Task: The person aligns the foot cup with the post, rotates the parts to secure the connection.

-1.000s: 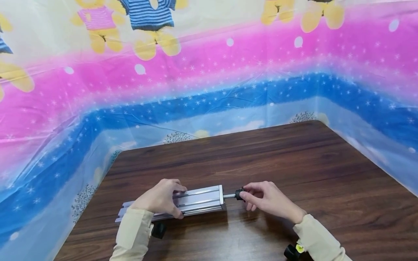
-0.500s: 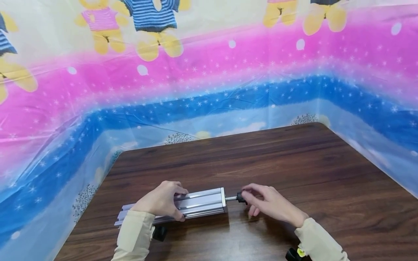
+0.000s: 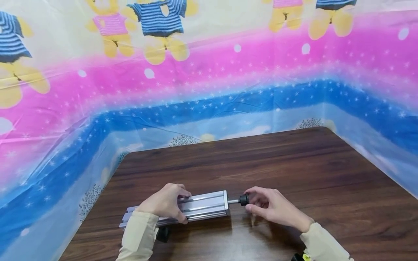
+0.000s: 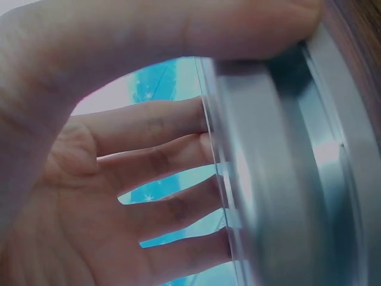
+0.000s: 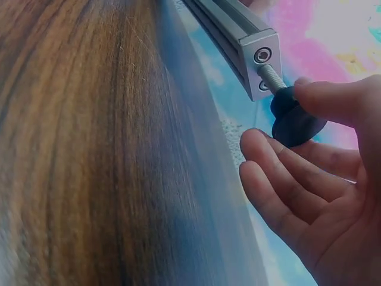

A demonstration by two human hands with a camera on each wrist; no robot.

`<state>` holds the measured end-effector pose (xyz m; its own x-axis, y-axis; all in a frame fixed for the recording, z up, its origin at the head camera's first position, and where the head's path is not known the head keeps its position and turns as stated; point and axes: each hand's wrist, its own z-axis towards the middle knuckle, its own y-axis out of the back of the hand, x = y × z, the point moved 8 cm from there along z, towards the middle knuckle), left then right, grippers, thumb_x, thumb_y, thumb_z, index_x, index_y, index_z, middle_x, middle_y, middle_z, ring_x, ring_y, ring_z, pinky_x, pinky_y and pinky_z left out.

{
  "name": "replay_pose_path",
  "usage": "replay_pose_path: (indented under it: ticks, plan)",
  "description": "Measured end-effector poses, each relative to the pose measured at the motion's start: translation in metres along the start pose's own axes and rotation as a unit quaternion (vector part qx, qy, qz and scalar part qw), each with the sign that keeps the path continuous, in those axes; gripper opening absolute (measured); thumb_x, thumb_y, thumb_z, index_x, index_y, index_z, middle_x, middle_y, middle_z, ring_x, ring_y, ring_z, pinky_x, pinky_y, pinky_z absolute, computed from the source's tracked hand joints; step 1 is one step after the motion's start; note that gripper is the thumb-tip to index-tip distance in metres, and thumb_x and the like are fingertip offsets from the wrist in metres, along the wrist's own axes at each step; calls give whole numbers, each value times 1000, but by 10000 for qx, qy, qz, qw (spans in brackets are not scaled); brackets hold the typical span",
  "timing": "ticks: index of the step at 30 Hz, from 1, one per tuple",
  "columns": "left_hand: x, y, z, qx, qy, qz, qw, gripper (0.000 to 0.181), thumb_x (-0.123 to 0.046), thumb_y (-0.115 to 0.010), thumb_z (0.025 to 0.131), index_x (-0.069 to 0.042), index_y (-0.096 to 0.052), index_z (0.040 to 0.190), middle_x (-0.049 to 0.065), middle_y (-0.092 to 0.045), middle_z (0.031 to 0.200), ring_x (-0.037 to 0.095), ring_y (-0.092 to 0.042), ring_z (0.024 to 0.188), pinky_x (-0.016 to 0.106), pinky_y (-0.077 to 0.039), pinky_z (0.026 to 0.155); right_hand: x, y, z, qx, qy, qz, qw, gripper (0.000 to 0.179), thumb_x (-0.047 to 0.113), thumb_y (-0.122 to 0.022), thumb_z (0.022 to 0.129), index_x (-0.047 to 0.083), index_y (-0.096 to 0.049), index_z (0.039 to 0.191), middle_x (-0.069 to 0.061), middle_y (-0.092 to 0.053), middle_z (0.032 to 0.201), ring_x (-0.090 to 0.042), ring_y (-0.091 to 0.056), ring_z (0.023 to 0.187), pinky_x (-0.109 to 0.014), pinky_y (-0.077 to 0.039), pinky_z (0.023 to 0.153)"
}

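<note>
A silver aluminium profile (image 3: pixel 205 206) with long grooves lies across the near part of the table. My left hand (image 3: pixel 168 203) grips it from above, the thumb on the near side and the fingers over the far side, as the left wrist view also shows. From the profile's end plate (image 5: pixel 262 52) sticks a threaded rod (image 5: pixel 272 78), and a black rounded knob (image 5: pixel 296 122) sits on its outer end. My right hand (image 3: pixel 277 208) holds that knob between thumb and index finger, while its other fingers stay loosely bent below.
The brown wood-grain table (image 3: pixel 294 163) reaches back to a printed cloth (image 3: pixel 209 83) with pink and blue bands that hangs round it. Black wrist-camera mounts (image 3: pixel 163 233) sit under the sleeves. Pale purple strips (image 3: pixel 127 217) show at the profile's left end.
The right fingers have shifted round the knob, which shows more fully now. The left hand keeps its grip on the profile. The whole head view has drifted slightly down and right.
</note>
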<state>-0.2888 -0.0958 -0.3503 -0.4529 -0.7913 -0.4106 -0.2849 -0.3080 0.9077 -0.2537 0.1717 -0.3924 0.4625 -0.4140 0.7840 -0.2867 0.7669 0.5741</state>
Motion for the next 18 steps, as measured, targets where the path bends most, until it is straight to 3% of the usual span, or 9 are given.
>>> replay_pose_path:
  ticks: [11,18]
  plan:
    - [-9,1,-6,56,-319,201,9993,64,-20,-96,60,-1,-74,118,6,-68,111,21,-60,96,38,-52,79,-5,-4,0,229,-476,409,9978,36,31,-50,107,3,-71,112,-2,-76,82,-17,-69,62,-32,-56,58]
    - [-6,-1,-8,114,-315,106,9994,66,-20,-94,61,-1,-73,120,10,-69,118,22,-62,102,40,-54,82,-7,-7,0,322,-711,207,9967,48,39,-41,109,6,-74,101,0,-76,78,-19,-69,59,-34,-56,57]
